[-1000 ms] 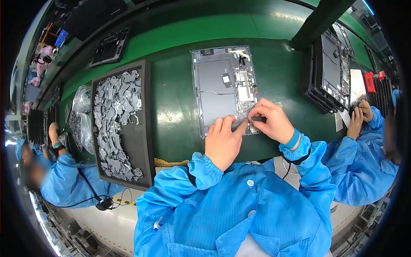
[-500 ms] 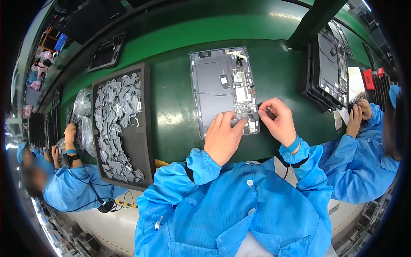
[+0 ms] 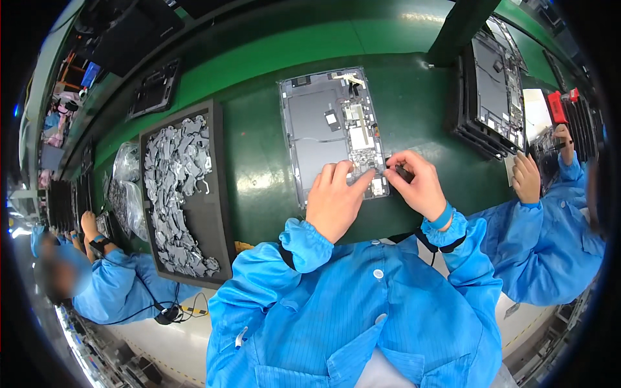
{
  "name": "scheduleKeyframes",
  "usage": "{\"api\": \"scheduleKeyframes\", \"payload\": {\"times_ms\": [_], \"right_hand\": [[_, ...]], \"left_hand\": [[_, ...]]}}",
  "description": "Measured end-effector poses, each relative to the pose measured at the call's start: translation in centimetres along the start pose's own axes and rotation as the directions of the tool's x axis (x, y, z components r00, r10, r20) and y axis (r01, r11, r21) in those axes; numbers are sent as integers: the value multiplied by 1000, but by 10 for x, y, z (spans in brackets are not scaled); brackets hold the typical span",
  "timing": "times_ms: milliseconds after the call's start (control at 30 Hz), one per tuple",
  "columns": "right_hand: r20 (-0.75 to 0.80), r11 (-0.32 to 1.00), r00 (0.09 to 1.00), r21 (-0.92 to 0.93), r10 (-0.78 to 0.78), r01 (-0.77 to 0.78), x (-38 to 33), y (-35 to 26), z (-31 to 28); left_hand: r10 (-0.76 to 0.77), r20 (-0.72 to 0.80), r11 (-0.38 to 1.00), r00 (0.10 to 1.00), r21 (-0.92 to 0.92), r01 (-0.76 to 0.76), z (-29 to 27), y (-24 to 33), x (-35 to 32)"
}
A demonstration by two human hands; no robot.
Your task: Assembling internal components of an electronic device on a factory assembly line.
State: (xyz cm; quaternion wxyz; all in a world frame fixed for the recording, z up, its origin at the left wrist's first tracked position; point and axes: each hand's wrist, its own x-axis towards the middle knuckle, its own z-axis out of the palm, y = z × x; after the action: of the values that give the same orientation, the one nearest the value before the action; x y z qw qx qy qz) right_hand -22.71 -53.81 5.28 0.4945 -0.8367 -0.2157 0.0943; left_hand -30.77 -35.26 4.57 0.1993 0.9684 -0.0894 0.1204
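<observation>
An opened tablet-like device (image 3: 317, 116) lies on the green bench in front of me, its grey inner shell and a strip of circuit board (image 3: 359, 129) exposed. My left hand (image 3: 334, 199) rests over its near edge, fingers apart, with the thumb reaching to the board's lower end. Between the thumb and fingers of my right hand (image 3: 422, 184) is a small black part (image 3: 404, 173), held at the device's right edge. Its exact kind is hidden by my fingers. The fingertips of both hands nearly meet over the board.
Left of the device stands a dark foam tray (image 3: 223, 194) holding many grey parts (image 3: 171, 168). Plastic bags (image 3: 132, 210) lie beyond it. A stack of similar devices (image 3: 485, 97) stands at the right, by a green post (image 3: 456, 32). Co-workers in blue sit on both sides.
My right fingertips have come closer to my left thumb at the board. The right co-worker's hands have moved apart. The whole view has shifted slightly.
</observation>
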Motion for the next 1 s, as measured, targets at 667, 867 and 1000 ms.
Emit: {"api": "scheduleKeyframes", "payload": {"times_ms": [667,867,1000], "right_hand": [[195,823,883,-319,-428,469,18,-7,-8],[180,835,893,-317,-413,450,18,-7,-7],[248,768,874,-417,-419,486,19,-19,-6]], "left_hand": [[-146,-10,954,989,-267,138,-5,2,-8],[-155,-1,950,988,-275,149,-5,2,-8],[-153,6,952,988,-266,149,-5,3,-8]]}}
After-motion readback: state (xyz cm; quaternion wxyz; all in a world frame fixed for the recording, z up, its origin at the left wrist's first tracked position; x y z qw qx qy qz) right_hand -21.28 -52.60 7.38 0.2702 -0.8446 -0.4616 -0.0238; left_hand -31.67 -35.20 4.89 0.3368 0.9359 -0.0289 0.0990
